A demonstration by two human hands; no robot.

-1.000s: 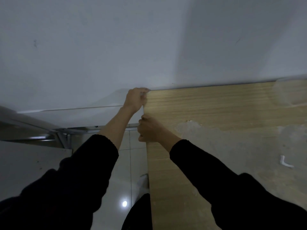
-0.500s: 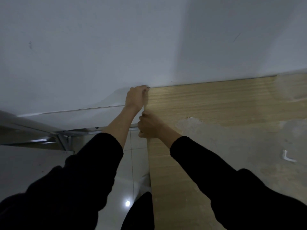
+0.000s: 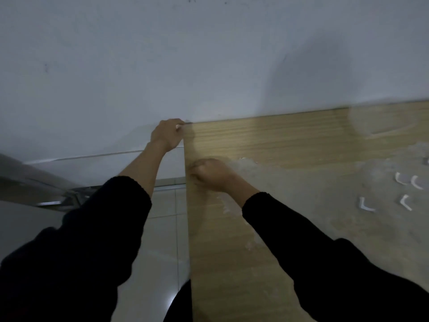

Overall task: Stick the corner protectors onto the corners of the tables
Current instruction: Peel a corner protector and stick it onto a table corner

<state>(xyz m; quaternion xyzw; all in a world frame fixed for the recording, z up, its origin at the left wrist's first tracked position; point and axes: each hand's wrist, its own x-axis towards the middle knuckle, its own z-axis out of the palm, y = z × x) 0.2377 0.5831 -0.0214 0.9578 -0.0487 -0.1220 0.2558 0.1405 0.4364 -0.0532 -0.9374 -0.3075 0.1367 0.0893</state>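
A light wooden table [image 3: 290,140] stands against a white wall. My left hand [image 3: 167,134] curls round its far left corner, and a small white bit of a corner protector [image 3: 178,126] shows under the fingertips. My right hand [image 3: 209,173] rests on the tabletop by the left edge, blurred, its fingers curled into a loose fist with nothing visible in it. Several loose white corner protectors [image 3: 365,204] lie on the table to the right.
A worn, whitish patch [image 3: 313,194] covers much of the tabletop. Left of the table are a tiled floor [image 3: 162,240] and a metal frame [image 3: 69,198] beside a grey surface. The wall runs directly behind the table's far edge.
My right hand has come off the table's left edge and shifted slightly right onto the top. My left hand stays on the corner. The view has swung right, showing more protectors.
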